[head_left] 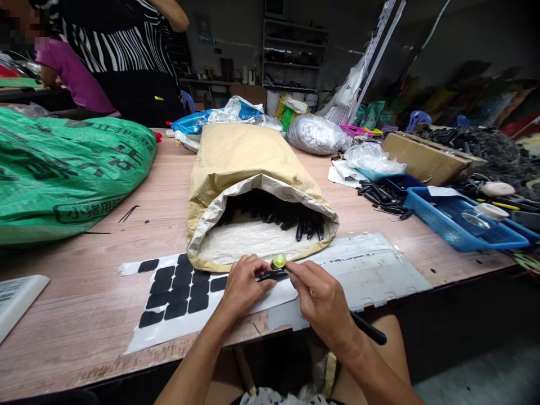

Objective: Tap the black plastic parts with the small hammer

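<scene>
My left hand (247, 284) rests at the bag's mouth, with thumb and fingers closed on a dark slim piece (274, 275). A small yellow-green round piece (279, 261) sits between the fingertips of both hands. My right hand (318, 292) is closed with its fingertips at that round piece. A black tool handle (369, 328) sticks out behind the right palm; the tool's tip is hidden. Just beyond lies a tan woven bag (248, 149), open toward me, with many black slim parts (301, 222) inside. A white sheet with black rounded-square stickers (175, 292) lies left of my hands.
A full green sack (71, 174) stands left, and a white box edge (19, 301) lies nearer. On the right are a blue tray (459, 225), loose black parts (379, 197) and a cardboard box (426, 157). A clear plastic sheet (371, 270) covers the table edge. People are across the table.
</scene>
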A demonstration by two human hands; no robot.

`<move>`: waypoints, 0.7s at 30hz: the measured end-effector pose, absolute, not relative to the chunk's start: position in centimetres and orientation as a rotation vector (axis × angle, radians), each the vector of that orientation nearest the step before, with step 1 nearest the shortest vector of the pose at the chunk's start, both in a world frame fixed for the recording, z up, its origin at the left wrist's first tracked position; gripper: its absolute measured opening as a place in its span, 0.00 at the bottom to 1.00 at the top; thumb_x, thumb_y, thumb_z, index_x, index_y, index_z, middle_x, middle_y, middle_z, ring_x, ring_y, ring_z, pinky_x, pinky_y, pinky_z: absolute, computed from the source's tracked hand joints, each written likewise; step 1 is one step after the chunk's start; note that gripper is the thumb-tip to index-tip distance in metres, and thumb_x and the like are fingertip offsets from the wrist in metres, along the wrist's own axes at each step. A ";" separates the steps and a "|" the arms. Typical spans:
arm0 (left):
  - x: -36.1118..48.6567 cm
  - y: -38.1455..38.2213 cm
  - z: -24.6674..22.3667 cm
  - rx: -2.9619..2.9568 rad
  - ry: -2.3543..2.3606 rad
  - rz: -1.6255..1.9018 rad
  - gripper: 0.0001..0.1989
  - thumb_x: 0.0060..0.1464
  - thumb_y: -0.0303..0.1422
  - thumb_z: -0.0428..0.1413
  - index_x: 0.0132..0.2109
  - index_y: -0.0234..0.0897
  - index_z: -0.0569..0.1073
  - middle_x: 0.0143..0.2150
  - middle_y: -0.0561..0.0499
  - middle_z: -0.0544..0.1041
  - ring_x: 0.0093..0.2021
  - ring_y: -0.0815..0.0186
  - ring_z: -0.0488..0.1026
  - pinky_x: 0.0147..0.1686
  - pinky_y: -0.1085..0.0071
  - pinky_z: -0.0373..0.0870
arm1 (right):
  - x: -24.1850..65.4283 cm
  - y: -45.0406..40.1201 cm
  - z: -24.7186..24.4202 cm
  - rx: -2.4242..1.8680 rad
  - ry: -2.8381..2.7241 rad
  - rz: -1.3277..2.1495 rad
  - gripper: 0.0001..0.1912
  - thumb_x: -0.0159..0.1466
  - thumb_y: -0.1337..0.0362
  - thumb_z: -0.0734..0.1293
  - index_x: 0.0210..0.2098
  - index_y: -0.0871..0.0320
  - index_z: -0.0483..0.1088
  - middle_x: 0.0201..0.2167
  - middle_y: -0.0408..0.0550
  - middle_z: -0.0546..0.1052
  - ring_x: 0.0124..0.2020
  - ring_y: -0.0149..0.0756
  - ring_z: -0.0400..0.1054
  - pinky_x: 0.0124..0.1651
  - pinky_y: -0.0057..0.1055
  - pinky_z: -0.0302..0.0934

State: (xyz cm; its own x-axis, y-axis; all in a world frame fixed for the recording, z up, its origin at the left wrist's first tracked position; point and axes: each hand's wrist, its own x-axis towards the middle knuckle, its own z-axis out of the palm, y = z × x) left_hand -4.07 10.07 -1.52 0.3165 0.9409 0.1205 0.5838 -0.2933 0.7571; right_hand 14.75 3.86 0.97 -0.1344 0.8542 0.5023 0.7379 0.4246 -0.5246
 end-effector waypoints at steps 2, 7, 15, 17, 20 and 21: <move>-4.1 10.1 -1.6 1.978 1.334 0.763 0.07 0.47 0.28 0.66 0.36 0.41 0.79 0.34 0.54 0.77 0.41 0.61 0.70 0.44 0.66 0.63 | 15.1 3.8 1.2 -1.315 -1.842 0.144 0.19 0.71 0.71 0.60 0.57 0.53 0.71 0.40 0.49 0.77 0.43 0.38 0.71 0.48 0.34 0.66; -4.1 10.2 -1.7 1.985 1.353 0.750 0.07 0.46 0.28 0.65 0.36 0.41 0.80 0.34 0.54 0.77 0.40 0.61 0.70 0.43 0.66 0.63 | 15.4 3.5 0.6 -1.401 -1.927 0.177 0.19 0.71 0.71 0.59 0.56 0.53 0.72 0.36 0.48 0.76 0.40 0.37 0.70 0.44 0.33 0.65; -4.1 10.0 -1.4 2.009 1.353 0.745 0.06 0.48 0.29 0.64 0.36 0.42 0.80 0.33 0.54 0.76 0.39 0.61 0.69 0.43 0.65 0.63 | 18.1 4.5 0.2 -1.505 -1.819 0.071 0.15 0.72 0.66 0.60 0.54 0.54 0.74 0.39 0.48 0.77 0.43 0.38 0.71 0.48 0.33 0.64; -4.1 9.9 -1.3 2.009 1.357 0.741 0.06 0.48 0.29 0.64 0.36 0.42 0.80 0.33 0.54 0.76 0.39 0.61 0.69 0.43 0.65 0.63 | 19.2 5.0 -0.3 -1.557 -1.815 -0.006 0.15 0.71 0.67 0.61 0.54 0.54 0.74 0.38 0.47 0.78 0.43 0.38 0.71 0.48 0.33 0.63; -4.1 9.9 -1.3 2.016 1.361 0.740 0.06 0.48 0.29 0.64 0.36 0.42 0.80 0.33 0.53 0.76 0.39 0.60 0.69 0.43 0.64 0.63 | 20.7 5.9 -1.5 -1.606 -1.844 -0.100 0.14 0.70 0.67 0.62 0.52 0.54 0.76 0.37 0.47 0.77 0.42 0.39 0.70 0.48 0.34 0.63; -4.1 9.9 -1.3 2.018 1.362 0.740 0.06 0.48 0.29 0.64 0.36 0.41 0.80 0.33 0.53 0.76 0.39 0.60 0.69 0.44 0.64 0.63 | 21.1 6.1 -2.0 -1.615 -1.856 -0.128 0.14 0.70 0.67 0.62 0.51 0.54 0.76 0.37 0.48 0.77 0.42 0.39 0.70 0.48 0.34 0.62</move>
State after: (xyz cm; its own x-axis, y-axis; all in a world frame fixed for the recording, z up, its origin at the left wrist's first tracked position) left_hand -4.11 9.89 -1.34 0.3222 0.9390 0.1203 0.6120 -0.3035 0.7303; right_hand 21.10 6.10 -2.00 -0.0144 0.8462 0.5326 0.9111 0.2305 -0.3417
